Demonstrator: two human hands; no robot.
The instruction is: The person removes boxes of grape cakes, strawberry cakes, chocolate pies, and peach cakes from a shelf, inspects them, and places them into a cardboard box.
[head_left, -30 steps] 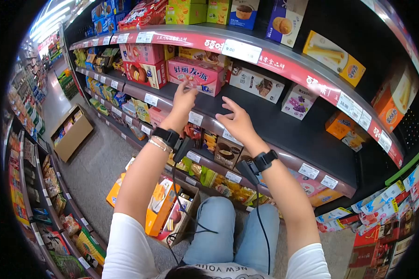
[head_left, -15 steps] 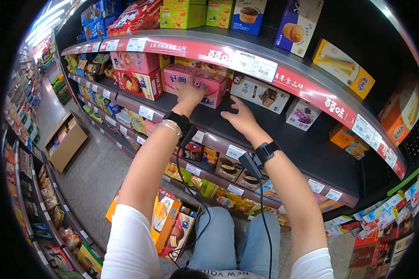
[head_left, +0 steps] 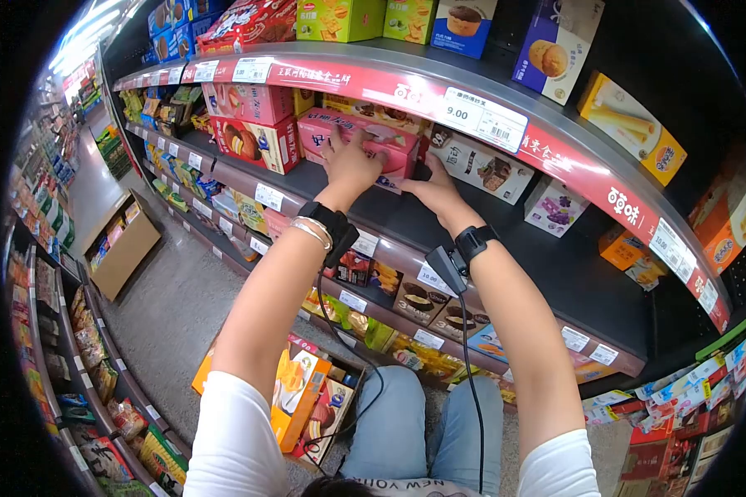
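Note:
A pink snack box (head_left: 401,156) stands on the middle shelf. My left hand (head_left: 355,172) lies against its front with the fingers spread. At the box's right end is my right hand (head_left: 436,192), thumb and fingers apart; its fingertips are partly hidden in the gap there. Left of the pink box sits a red snack box (head_left: 253,145) with a lighter pink box (head_left: 244,101) on top. A white box with chocolate pictures (head_left: 482,168) stands to the right, and a yellow box (head_left: 373,113) shows behind the pink one.
The upper shelf edge (head_left: 373,81) with its price labels overhangs my hands. A small grape-picture box (head_left: 555,205) stands farther right. On the floor are an open carton of snack boxes (head_left: 307,398) near my knees and another cardboard carton (head_left: 128,257). Cables hang from both wrists.
My right hand has come closer to the pink box's right end. The pink box looks tilted back more, showing more of its top, with my left hand still on it. The view has shifted slightly.

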